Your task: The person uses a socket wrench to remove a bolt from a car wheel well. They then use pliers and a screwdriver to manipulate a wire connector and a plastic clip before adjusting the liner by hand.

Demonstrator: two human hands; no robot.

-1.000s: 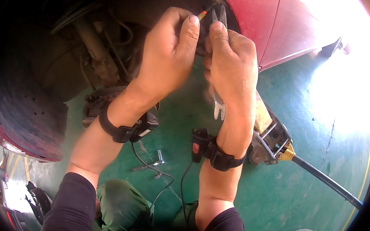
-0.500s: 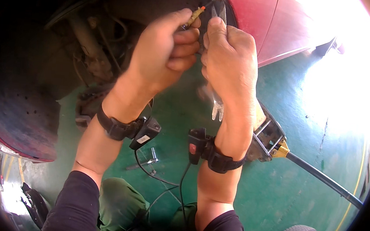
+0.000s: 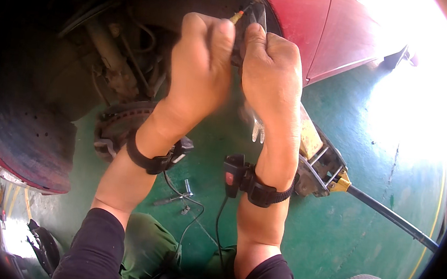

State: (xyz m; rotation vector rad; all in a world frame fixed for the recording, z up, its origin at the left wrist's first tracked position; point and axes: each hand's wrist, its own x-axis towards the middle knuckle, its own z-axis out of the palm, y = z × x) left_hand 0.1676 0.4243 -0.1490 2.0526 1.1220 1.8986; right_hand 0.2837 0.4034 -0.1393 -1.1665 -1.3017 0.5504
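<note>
A thin yellow-handled tool [image 3: 236, 17] is gripped in the tightly curled left hand [image 3: 200, 66]; a grey forked tool [image 3: 257, 132] is clasped in the curled right hand [image 3: 273, 72]. Both are angled upward, apparently for reach at the wheel-arch rim [image 3: 276, 22] beyond.

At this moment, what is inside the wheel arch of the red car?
A strut shows; the left hand covers part of the arch, and deep shadow hides much else.

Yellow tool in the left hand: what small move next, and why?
I'd probably steady the left hand before pushing the yellow tool: it slants up close beside the silvery tool in the right hand, and whether its tip touches anything is unclear.
</note>
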